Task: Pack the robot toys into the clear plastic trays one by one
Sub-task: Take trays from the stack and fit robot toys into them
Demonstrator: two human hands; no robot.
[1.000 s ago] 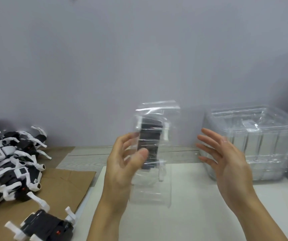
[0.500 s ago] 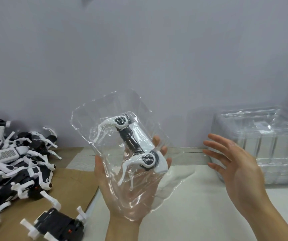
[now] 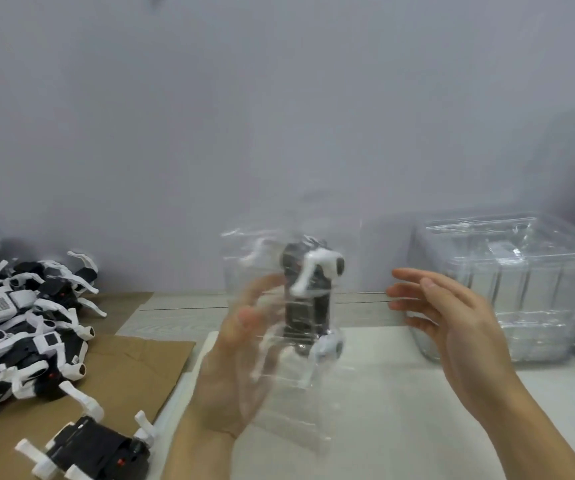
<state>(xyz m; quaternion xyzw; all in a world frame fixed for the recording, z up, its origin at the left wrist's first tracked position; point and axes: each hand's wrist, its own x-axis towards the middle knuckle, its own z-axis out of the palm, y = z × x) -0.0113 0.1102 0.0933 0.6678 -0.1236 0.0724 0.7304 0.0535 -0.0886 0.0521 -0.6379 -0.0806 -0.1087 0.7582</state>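
The left hand (image 3: 241,362), blurred, has turned the clear tray (image 3: 279,341) upright again, its grip holding the black-and-white robot toy (image 3: 308,292) inside, above the bench (image 3: 400,410), while the right hand (image 3: 452,320) waits open, suggesting stacking comes next.

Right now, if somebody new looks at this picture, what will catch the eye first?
First the left hand in the centre, holding up a clear plastic tray with a black-and-white robot toy inside, the right hand open beside it. Then the heap of robot toys at left, and the stack of clear trays at right.
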